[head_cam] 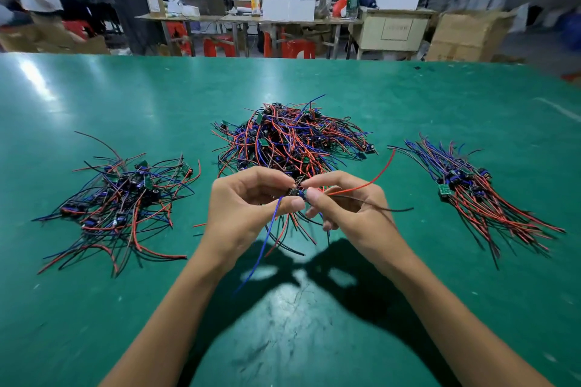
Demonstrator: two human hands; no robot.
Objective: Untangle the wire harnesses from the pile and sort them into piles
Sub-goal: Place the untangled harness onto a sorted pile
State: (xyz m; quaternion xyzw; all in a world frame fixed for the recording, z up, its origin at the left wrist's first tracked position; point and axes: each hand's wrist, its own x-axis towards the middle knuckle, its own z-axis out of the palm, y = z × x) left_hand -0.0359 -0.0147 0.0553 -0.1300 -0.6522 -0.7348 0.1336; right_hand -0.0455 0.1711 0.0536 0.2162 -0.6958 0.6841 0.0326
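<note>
While no writing reads clearly, both hands (295, 198) pinch one harness (297, 192).

Two bare forearms come up from the bottom edge, ending in the left hand (248, 198) and the right hand (349, 201). No sleeve, glove, watch or ring shows on either, as far as the view tells. The nails are short and plain. Wrists are slim, the fingers long.
</note>
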